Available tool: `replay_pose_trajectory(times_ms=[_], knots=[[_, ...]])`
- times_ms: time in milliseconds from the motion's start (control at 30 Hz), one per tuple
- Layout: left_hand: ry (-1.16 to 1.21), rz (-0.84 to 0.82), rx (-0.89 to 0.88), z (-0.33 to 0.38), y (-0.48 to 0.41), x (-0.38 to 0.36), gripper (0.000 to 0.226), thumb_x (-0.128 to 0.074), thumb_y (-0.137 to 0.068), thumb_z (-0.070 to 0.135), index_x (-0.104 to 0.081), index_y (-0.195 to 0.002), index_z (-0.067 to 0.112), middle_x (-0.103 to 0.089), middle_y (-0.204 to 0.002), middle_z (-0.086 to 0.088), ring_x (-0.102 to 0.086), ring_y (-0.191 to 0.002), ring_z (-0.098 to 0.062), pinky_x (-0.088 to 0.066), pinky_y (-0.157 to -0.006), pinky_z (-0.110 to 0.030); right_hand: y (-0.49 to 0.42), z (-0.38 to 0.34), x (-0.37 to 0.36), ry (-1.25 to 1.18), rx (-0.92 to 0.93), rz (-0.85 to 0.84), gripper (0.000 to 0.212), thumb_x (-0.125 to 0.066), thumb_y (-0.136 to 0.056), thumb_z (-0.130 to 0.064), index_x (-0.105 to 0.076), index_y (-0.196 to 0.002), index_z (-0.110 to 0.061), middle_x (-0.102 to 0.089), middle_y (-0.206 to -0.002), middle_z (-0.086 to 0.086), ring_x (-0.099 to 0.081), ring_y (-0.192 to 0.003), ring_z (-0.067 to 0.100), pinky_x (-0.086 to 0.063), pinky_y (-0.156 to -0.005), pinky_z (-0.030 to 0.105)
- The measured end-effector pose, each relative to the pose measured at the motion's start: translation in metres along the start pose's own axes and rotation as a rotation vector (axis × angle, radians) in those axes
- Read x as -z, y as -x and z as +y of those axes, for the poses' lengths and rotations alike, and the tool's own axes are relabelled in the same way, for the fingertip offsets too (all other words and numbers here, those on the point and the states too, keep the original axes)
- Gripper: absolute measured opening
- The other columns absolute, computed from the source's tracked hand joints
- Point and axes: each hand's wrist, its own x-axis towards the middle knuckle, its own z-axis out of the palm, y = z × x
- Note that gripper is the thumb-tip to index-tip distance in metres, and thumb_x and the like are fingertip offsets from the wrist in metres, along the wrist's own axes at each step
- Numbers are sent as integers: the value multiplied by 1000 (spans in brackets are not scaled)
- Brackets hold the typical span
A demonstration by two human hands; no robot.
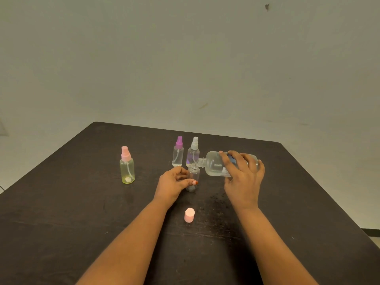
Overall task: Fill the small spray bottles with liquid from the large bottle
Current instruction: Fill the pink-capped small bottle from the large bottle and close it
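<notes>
- Right hand (242,173) grips large bottle (213,166), tipped sideways, mouth just over open small bottle (193,177).
- Left hand (174,184) pinches small bottle upright on bench (61,202).
- Pink cap (189,215) nearer.

A dark, matte worktop (61,202) fills the lower half of the view, its two far corners rounded. A patch of pale specks (218,202) dulls its surface near the middle. Behind it rises a plain grey-green wall (185,58). High on the wall to the right sits a small dark mark (267,6), and a faint brownish smudge (203,105) lies lower, just above the worktop's far edge. A pale strip of floor (373,236) shows at the right edge.
</notes>
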Motion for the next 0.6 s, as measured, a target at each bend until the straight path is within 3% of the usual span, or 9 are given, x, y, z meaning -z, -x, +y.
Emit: replay_pose_trajectory(times_ms=[600], knots=[[52,-6,5,3,2,0,24,-78,-70,7,-65,-88,12,-71,-88,6,-66,-77,6,-48,-65,-4,-3,2,1,-11,17,-17,71,-75,-59,2,-59,-122,-26,-61,-118,3,-41,-110,25,-36,-93,62]])
